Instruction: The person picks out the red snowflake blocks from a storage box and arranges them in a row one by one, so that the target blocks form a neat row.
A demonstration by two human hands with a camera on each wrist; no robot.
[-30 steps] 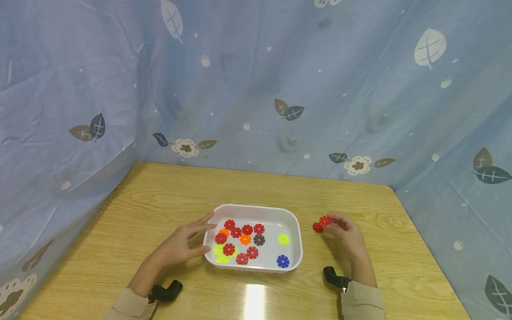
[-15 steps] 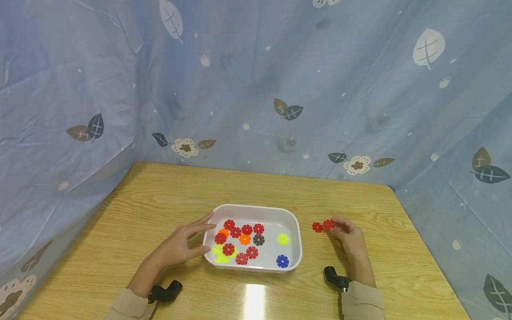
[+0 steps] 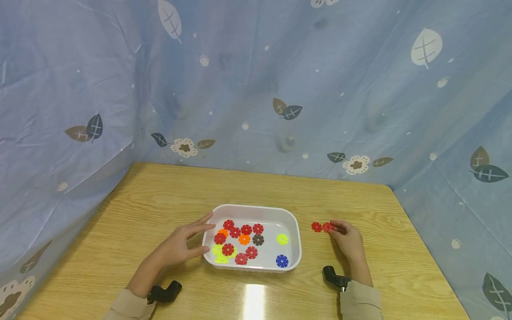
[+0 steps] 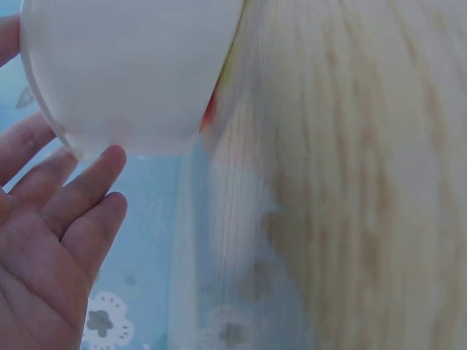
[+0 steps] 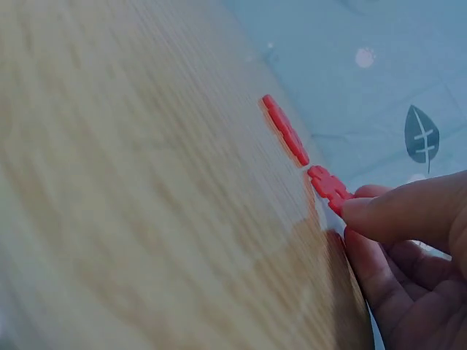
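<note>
In the head view my right hand (image 3: pixel 349 240) pinches a red notched plastic disc (image 3: pixel 328 227) between thumb and fingers. A second red disc (image 3: pixel 316 227) lies flat on the table just left of it. The right wrist view has the pinched red disc (image 5: pixel 330 187) tilted, its edge very near the lying red disc (image 5: pixel 285 130). My left hand (image 3: pixel 182 244) is at the left end of a white tray (image 3: pixel 294 218), fingers spread and fairly straight against its rim. From the left wrist, the fingertips (image 4: pixel 109 160) rest near the tray's outer wall (image 4: pixel 131 80).
Inside the tray are several loose notched discs: red ones (image 3: pixel 258 229), orange (image 3: pixel 244 239), yellow (image 3: pixel 282 239), a dark brown one (image 3: pixel 258 240) and a blue one (image 3: pixel 282 261). A blue patterned curtain (image 3: pixel 240 89) hangs behind the wooden table (image 3: pixel 168 191).
My right hand has lowered slightly and brought the pinched disc down beside the other red disc; earlier the two overlapped in view. The left hand and tray stay put.
</note>
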